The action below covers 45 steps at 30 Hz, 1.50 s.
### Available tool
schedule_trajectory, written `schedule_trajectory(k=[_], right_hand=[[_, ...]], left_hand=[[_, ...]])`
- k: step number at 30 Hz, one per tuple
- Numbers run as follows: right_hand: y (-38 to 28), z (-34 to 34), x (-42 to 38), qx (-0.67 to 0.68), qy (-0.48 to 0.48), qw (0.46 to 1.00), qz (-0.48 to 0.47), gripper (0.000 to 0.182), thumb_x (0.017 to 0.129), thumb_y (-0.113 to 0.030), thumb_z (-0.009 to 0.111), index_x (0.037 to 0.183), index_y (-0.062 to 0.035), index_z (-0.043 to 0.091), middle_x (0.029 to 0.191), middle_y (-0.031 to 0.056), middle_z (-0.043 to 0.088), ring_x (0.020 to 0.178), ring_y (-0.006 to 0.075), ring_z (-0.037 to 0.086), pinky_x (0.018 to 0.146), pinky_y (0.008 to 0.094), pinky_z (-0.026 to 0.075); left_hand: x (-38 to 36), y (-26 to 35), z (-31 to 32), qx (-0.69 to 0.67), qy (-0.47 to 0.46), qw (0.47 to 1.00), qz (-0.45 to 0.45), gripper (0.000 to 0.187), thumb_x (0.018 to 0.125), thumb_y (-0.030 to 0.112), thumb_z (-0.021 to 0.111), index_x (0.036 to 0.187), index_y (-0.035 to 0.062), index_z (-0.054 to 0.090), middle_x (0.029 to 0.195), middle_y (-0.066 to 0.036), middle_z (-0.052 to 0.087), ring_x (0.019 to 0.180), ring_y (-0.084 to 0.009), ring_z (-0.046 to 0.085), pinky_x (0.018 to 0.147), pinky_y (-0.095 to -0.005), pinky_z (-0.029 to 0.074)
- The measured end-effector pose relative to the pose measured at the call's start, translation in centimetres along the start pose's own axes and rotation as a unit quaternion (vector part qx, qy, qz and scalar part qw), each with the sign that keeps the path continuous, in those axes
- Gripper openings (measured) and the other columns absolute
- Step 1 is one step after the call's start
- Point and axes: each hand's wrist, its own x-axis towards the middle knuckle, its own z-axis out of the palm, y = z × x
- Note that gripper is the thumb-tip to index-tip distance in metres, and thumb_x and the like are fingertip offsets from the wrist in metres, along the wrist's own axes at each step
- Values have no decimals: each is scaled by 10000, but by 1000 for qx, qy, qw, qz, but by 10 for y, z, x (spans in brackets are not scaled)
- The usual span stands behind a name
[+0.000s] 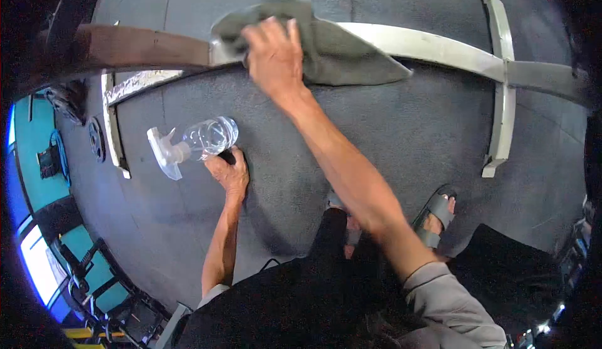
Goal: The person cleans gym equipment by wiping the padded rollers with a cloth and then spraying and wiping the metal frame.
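Observation:
My right hand [276, 57] presses a grey-green cloth [338, 51] onto a white metal beam [433, 42], with its fingers bent over the fabric. One end of the cloth drapes down to the right. My left hand [229, 172] is lower and to the left, its fingers curled against the side of a clear spray bottle [213, 134]. The bottle is tilted nearly sideways, its white trigger head [166, 153] pointing left. Clear liquid seems to be inside. Part of the left fingers is hidden by the bottle.
White feet [498, 123] support the beam at both ends. A brown pad [144, 47] covers its left part, and a grey section [545, 79] continues right. Dark mats [295, 142] cover the floor. My sandalled foot [439, 214] stands below; gym equipment [94, 274] lines the left edge.

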Motion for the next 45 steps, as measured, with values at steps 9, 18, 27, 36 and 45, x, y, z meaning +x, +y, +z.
schedule_trajectory(k=[9,18,27,36,45], right_hand=[[-6,31,14,-62,-47,995,62,294,796,-181,672,1076,-97,639,1186,163,632,1221,313,534,1118,538,298],[20,-15,8,-102,-65,989,87,245,861,-168,550,1044,-79,686,1157,166,639,1247,362,501,1126,611,216],[-15,26,-9,-23,-108,991,-77,336,845,-161,587,1172,-147,663,1330,185,557,1354,344,424,1162,576,190],[191,-237,-21,-251,126,952,118,351,796,-244,646,1095,-61,658,1068,110,650,1004,310,591,948,448,394],[198,-259,-45,-215,21,976,13,379,763,-54,538,1132,-76,623,1295,129,594,1279,331,509,1128,538,301]], left_hand=[[-3,-6,3,11,5,1000,11,432,837,189,677,1139,-76,521,1089,-262,546,1010,-416,493,875,-498,367],[-3,-11,4,18,26,999,21,430,829,188,685,1126,-77,521,1103,-256,549,1021,-420,495,901,-499,370],[-3,-11,5,21,21,999,16,433,819,184,691,1110,-90,525,1074,-270,553,1002,-426,507,879,-497,378],[-8,-23,10,-2,-1,1000,-20,623,861,203,684,1306,-146,421,1272,-320,494,1180,-457,459,1040,-503,334],[-7,-28,11,-16,21,999,35,439,892,173,668,1198,-85,487,1135,-238,542,1058,-369,514,971,-443,384]])
